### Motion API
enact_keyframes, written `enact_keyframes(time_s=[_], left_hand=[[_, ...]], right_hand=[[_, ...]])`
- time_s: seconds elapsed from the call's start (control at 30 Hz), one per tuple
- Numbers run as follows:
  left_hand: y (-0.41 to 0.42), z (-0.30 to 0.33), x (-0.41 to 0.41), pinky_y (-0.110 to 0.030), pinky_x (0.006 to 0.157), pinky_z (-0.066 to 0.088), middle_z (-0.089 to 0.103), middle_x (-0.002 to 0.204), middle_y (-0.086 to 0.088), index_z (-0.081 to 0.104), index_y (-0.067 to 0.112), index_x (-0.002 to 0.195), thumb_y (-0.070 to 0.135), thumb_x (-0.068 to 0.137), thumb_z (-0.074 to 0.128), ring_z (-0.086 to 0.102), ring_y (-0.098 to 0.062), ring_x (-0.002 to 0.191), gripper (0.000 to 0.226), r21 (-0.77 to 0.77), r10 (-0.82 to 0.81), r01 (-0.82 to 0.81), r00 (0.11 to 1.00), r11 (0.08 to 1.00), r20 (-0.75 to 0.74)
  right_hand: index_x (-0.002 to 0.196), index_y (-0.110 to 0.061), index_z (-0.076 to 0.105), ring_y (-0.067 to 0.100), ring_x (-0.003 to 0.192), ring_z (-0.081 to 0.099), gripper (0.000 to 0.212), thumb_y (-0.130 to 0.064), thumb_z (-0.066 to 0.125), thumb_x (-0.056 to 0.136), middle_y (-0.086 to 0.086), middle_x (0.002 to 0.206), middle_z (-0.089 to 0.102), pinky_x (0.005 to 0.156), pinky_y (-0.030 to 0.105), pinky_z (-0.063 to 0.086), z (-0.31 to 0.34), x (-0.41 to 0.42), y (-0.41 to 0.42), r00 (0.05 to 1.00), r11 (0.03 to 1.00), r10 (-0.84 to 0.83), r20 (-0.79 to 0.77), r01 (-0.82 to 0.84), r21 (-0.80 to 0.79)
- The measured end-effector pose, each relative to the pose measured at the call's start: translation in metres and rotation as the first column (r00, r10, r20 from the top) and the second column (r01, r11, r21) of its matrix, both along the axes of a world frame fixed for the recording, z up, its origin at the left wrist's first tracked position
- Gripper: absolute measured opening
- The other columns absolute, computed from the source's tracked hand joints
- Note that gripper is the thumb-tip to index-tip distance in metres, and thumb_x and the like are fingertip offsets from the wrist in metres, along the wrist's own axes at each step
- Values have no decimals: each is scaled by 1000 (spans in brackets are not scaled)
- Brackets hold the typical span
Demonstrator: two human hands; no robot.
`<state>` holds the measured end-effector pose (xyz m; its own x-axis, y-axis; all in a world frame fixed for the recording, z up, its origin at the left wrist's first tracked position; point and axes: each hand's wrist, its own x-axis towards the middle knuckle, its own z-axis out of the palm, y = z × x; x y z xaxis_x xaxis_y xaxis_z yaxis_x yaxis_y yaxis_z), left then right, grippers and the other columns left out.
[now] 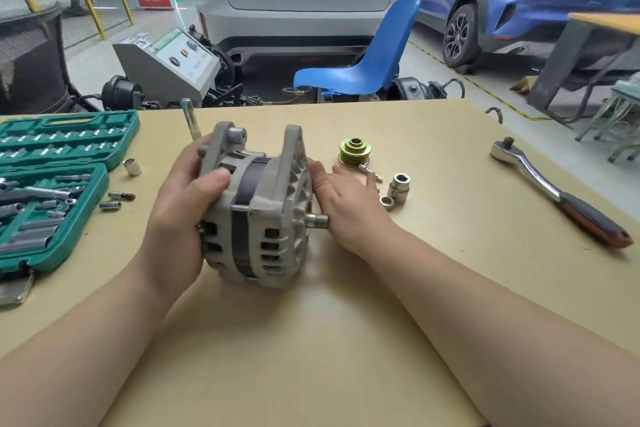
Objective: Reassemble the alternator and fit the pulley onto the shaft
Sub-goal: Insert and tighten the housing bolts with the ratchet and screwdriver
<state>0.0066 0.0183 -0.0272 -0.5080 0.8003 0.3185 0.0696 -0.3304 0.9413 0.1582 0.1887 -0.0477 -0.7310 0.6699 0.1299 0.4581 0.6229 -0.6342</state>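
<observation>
Alternator (258,208): lay on surface (346,340), shaft (317,220) toward 3 o'clock. Left grip (183,204) clasped its rear housing; right grip (346,204) open-fingered against front. Pulley (354,152) at 1 o'clock, apart.

Green plastic socket case (20,246) cut off by left edge. Left hand's fingers (194,152) hidden behind grey cast-metal alternator (256,211). Lettering on slanted white control panel (187,61) too blurred to read.
</observation>
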Motion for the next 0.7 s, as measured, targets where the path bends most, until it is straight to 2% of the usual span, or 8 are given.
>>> enact_keyframes(time_s=[0.1, 0.17, 0.23, 0.3, 0.37, 0.47, 0.57, 0.7], left_hand=[[-2, -2, -14, -44, 85, 56, 72, 118, -11, 65, 20, 138, 23, 90, 50, 71, -32, 102, 50, 11, 16, -17, 999, 1000, 34], [-3, -2, -21, -40, 80, 60, 74, 118, -12, 66, 19, 137, 22, 90, 48, 73, -31, 100, 50, -5, 6, -6, 999, 1000, 34], [-2, -2, -24, -41, 76, 60, 75, 111, -13, 68, 16, 133, 25, 92, 48, 73, -32, 95, 47, -28, -13, 14, 999, 1000, 33], [0, -4, -23, -47, 79, 54, 73, 105, -15, 67, 11, 130, 27, 93, 48, 71, -36, 92, 45, -49, -32, 34, 999, 998, 43], [0, -4, -23, -50, 83, 53, 72, 106, -17, 66, 9, 131, 27, 94, 47, 69, -38, 94, 46, -50, -46, 49, 997, 998, 54], [0, -3, -24, -46, 80, 56, 73, 106, -13, 66, 12, 132, 30, 94, 49, 71, -34, 93, 45, -56, -68, 72, 995, 996, 78], [-2, -3, -24, -40, 74, 61, 74, 109, -10, 68, 18, 133, 40, 91, 55, 73, -29, 95, 49, -64, -88, 95, 991, 993, 100], [-3, -2, -23, -47, 85, 57, 72, 122, -16, 66, 23, 138, 45, 89, 57, 71, -34, 106, 54, -49, -106, 112, 989, 993, 101]], right_hand=[[137, -32, 66, 27, 161, 22, 71, -57, 5, 110, -6, 161, 50, 128, 62, -8, -2, -7, -2, 997, 997, 32, 74, -37, 72], [117, -30, 75, 29, 151, 39, 72, -63, 11, 109, -6, 147, 63, 127, 61, 10, 2, -2, 2, 998, 993, 43, 45, -48, 103], [91, -19, 75, 31, 119, 62, 72, -67, 23, 105, -3, 110, 77, 107, 51, 40, 18, 3, 16, 996, 990, -60, -66, 68, 125], [98, -22, 77, 28, 105, 66, 57, -63, 37, 103, -3, 103, 77, 94, 46, 50, 33, 3, 45, 972, 959, -213, -100, 227, 167], [123, -30, 72, 26, 117, 64, 40, -54, 50, 100, -4, 126, 73, 99, 46, 53, 45, -2, 73, 950, 930, -312, -14, 308, 199], [142, -29, 61, 28, 127, 59, 52, -49, 63, 93, -1, 140, 64, 99, 45, 55, 46, -11, 101, 907, 935, -340, 247, 300, 187], [128, -21, 67, 28, 111, 64, 50, -48, 70, 86, 2, 121, 70, 93, 41, 58, 34, -20, 116, 872, 944, -322, 368, 267, 194], [122, -25, 73, 23, 100, 65, 52, -51, 81, 77, -3, 111, 72, 78, 35, 55, 30, -22, 128, 889, 936, -347, 299, 308, 168]])
